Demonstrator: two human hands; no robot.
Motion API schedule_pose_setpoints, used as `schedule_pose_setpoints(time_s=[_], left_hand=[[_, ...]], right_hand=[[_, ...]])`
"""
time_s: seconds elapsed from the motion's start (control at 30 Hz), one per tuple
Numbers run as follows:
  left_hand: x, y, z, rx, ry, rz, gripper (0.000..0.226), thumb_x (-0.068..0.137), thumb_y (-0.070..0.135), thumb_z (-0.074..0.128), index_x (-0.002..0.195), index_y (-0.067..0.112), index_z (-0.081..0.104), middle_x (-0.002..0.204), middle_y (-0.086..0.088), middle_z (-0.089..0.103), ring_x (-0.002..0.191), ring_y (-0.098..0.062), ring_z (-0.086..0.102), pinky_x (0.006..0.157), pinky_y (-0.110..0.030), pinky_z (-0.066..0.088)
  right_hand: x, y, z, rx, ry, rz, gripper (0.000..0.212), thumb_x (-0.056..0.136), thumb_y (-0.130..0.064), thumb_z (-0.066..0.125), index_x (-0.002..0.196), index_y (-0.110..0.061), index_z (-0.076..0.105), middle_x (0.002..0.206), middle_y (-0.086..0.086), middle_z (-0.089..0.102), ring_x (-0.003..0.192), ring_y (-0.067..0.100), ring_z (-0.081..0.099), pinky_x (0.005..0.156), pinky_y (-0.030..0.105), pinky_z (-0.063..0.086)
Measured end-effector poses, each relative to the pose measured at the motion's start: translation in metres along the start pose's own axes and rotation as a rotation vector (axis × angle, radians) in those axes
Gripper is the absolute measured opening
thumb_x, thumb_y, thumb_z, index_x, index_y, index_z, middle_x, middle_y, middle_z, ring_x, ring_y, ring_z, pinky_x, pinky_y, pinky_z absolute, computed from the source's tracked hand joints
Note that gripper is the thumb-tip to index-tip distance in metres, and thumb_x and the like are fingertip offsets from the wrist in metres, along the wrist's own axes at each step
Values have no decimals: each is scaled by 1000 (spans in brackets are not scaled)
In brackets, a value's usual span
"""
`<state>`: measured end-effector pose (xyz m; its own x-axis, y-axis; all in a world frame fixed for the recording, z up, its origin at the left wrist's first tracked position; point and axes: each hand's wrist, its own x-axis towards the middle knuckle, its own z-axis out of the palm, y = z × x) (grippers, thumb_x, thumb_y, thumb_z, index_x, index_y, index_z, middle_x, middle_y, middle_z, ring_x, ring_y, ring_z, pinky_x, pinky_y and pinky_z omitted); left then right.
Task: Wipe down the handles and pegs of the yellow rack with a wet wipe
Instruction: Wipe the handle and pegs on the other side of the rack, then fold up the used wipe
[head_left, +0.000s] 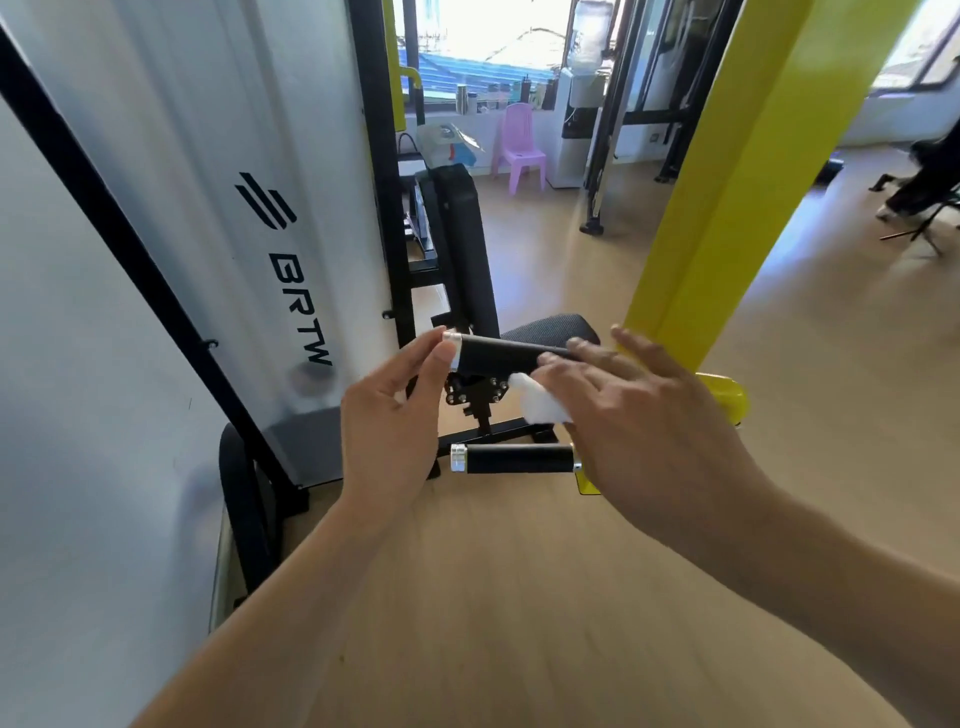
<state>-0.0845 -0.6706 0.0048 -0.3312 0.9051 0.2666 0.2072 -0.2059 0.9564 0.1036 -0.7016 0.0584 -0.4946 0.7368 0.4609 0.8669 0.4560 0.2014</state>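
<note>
A yellow rack post (727, 223) slants up through the right of the head view. Two black handles with silver end caps stick out from it to the left. My left hand (395, 415) pinches the silver tip of the upper handle (498, 356) between thumb and fingers. My right hand (639, 405) lies over that handle's right end, with a crumpled white wet wipe (537, 400) held under its fingers against the handle's underside. Below, the lower handle (511, 458) is untouched. The rack's other pegs are hidden behind my right hand.
A white machine shroud marked BRTW (249, 208) with a black frame stands close on the left. A black padded seat and backrest (462, 244) sit behind the handles. Farther back are a pink plastic chair (519, 148), a water dispenser (576, 124) and wooden floor (519, 597).
</note>
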Motion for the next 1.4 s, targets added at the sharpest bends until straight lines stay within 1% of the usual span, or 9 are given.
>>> schedule_pose_setpoints(time_s=[0.07,0.17,0.37,0.63,0.77,1.0,1.17,1.3,1.4], left_hand=[[-11,-6,-1,-29,5,-81,30,91,44,66,118,33,73,104,20,72,100,-5,66,92,-35,54],[-30,-20,-11,-39,23,-136,41,85,47,66,118,24,74,105,20,75,100,10,67,88,-11,52],[-81,-28,-40,-144,113,-281,40,88,56,64,101,21,78,85,3,77,84,-16,73,69,-23,57],[-141,-29,-84,-64,351,-382,34,76,47,63,94,19,73,79,16,75,80,-3,72,59,-13,54],[-164,-39,-110,-106,523,-516,35,82,47,66,105,21,74,97,5,78,91,-18,74,72,-25,61],[-188,-77,-177,2,641,-576,17,92,38,66,99,25,76,92,9,76,88,-11,71,61,-10,51],[-211,-118,-238,43,623,-672,7,92,31,69,95,31,76,87,16,77,86,-4,71,69,-14,54],[-237,-155,-287,6,603,-795,21,95,14,65,89,29,78,85,-3,76,76,-14,68,72,-36,58],[-253,-193,-320,-78,584,-917,36,96,0,56,89,26,80,97,-2,77,86,-16,74,72,-39,62]], right_hand=[[-3,-8,-3,260,-6,38,31,78,-4,74,102,-16,58,91,-2,75,84,21,72,76,21,45],[-10,-23,9,667,-153,154,23,90,-20,69,100,-28,49,79,-17,66,69,10,63,54,18,37],[-5,-61,53,1390,-391,396,6,85,-34,74,89,-31,72,85,-11,73,80,15,68,77,46,59],[-7,-122,77,1582,-544,336,22,77,-27,82,86,-14,67,83,2,77,76,24,74,62,38,60],[-8,-155,81,1595,-661,301,23,81,-40,75,81,-17,74,80,7,74,80,37,67,72,55,56],[-12,-232,100,1711,-1048,502,36,105,-36,44,111,-15,73,104,9,76,102,34,69,89,49,56],[-13,-299,126,1665,-1226,528,36,98,-47,53,110,-18,71,103,6,77,96,27,73,86,44,58],[-25,-353,164,1509,-1190,292,12,98,-13,60,98,-16,72,95,8,75,87,31,71,75,33,59],[-37,-393,195,1511,-1297,328,31,94,9,54,80,-11,74,93,11,69,82,27,67,73,31,59]])
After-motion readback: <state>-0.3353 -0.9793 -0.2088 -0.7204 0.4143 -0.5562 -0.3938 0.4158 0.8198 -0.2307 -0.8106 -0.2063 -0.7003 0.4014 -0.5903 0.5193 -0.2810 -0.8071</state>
